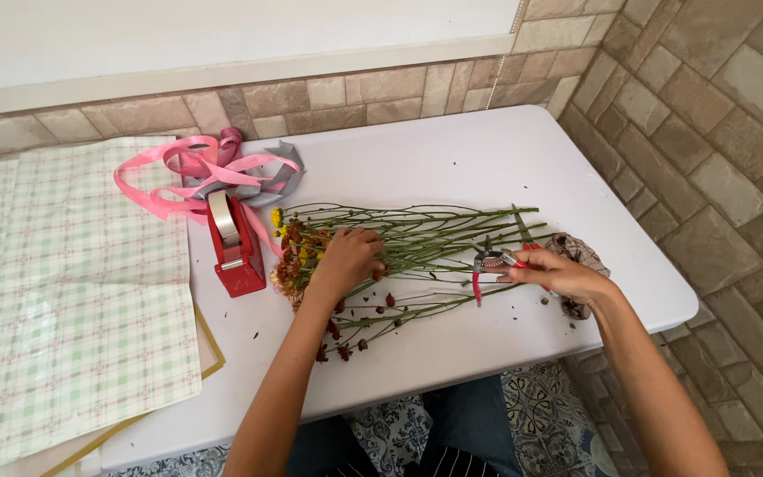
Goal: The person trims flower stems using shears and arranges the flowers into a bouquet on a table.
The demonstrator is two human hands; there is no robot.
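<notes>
Lying between both hands (346, 261) (562, 276): flower stems (434, 238), shears (487, 263).

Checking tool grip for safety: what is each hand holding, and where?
The right hand grips red-handled pruning shears by the handles. The left hand presses the flower stems near the blooms.

A red tape dispenser (236, 240) stands on the white table (452, 155), pink ribbon (178, 172) and grey ribbon (280, 172) tangled just behind it. Green checked wrapping paper (64, 300) lies far left. At the right edge sits a crumpled brownish thing (580, 253), perhaps cloth.
</notes>
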